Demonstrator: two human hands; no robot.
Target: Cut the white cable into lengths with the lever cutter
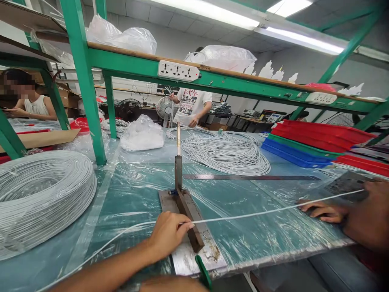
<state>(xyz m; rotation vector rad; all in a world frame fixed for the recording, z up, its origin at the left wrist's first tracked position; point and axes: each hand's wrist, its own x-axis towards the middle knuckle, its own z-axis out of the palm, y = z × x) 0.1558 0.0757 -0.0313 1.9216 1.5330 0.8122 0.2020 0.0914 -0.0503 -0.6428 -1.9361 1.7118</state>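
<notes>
Clearly, the left hand [168, 235] pinches a white cable [231, 218] in its grip at a metal lever tool [179, 174] on the worktop [142, 178], the cable running toward three o'clock past a co-worker's hand [325, 211], while the blurred right hand [176, 284], at six o'clock, has a grip I cannot tell.

Left hand [165, 235]: ungloved, fingers [179, 218] and thumb [184, 231] uncovered, knuckles gently rounded. Wrist [148, 248] bare as well. Left forearm [112, 264]: long, slim, smooth in outline, tapering toward the hand; uncovered along the whole stretch I can see. Right hand [173, 285]: just a blurred, rounded strip in sight, bare too; finer detail too smeared to make out. Remaining clothing hidden from me.
</notes>
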